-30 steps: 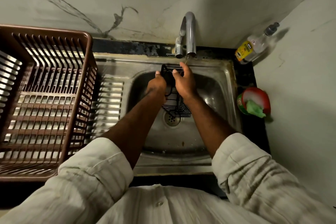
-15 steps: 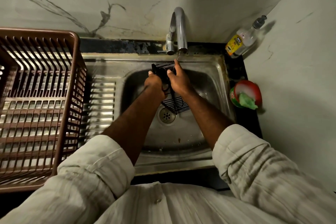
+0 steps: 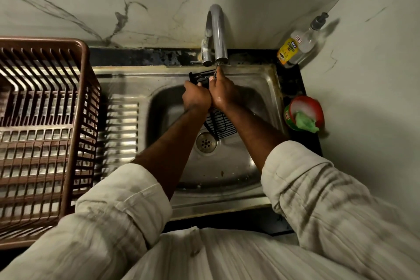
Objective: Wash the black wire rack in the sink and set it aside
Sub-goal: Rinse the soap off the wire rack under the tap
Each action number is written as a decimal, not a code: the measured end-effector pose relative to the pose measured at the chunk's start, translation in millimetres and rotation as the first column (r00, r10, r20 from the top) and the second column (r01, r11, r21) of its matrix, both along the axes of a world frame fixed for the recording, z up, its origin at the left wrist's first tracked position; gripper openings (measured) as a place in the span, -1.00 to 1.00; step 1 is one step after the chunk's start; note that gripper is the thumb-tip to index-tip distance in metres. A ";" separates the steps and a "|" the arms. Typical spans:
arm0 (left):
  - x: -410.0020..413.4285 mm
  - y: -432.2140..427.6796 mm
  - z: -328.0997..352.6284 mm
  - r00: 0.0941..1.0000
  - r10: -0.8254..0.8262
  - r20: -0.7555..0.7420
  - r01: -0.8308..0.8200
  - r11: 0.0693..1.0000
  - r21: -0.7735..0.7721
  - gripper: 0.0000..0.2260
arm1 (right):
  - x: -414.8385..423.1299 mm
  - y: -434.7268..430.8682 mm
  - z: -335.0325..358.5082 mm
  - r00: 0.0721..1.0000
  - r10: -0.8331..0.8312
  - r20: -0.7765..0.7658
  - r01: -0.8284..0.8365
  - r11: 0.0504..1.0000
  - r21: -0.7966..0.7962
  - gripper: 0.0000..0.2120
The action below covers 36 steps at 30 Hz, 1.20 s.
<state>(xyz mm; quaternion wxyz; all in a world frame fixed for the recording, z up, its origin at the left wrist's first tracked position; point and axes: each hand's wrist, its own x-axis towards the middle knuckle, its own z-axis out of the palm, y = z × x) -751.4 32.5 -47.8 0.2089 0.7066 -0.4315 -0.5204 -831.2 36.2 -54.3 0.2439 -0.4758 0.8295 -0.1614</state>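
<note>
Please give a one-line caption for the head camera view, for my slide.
Left hand and right hand hold a black wire rack under the tap over the steel sink.

The dark worktop has a steel sink set into it. A brown slatted basket stands at the left, a dish-soap bottle in the far right corner, and a red tub just right of the sink.
</note>
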 end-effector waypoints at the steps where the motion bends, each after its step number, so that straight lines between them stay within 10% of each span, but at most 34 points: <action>1: 0.9 0.0 0.0 1.000 -0.008 0.020 0.008 1.000 -0.020 -0.73 | 1.5 -0.9 0.4 1.000 -0.006 0.011 0.006 1.000 0.002 -0.48; 12: 11.3 4.0 -9.0 1.000 -0.007 0.028 0.007 1.000 -0.019 -0.63 | 2.9 -0.3 4.2 0.983 0.024 0.183 -0.031 0.999 0.032 -0.48; 19: 20.8 15.5 -20.7 1.000 -0.009 0.026 0.009 1.000 -0.025 -0.64 | 4.9 -16.3 11.7 0.944 -0.097 0.315 0.189 0.942 -0.276 -0.67; 22: 21.6 16.6 -20.6 1.000 0.007 0.025 -0.007 1.000 -0.020 -0.59 | 17.4 -39.8 11.8 0.727 -0.300 0.618 0.493 0.855 -0.164 -0.67; 29: 25.3 14.9 -21.8 1.000 -0.009 -0.005 0.009 0.999 -0.036 -0.61 | 27.9 -52.6 27.2 -0.179 -0.196 0.964 0.567 0.780 0.264 -0.85; 36: 23.1 14.9 -20.9 1.000 -0.010 -0.027 0.009 1.000 -0.021 -0.61 | 17.9 -53.4 26.3 -0.436 -0.129 0.891 0.585 0.712 0.389 -0.73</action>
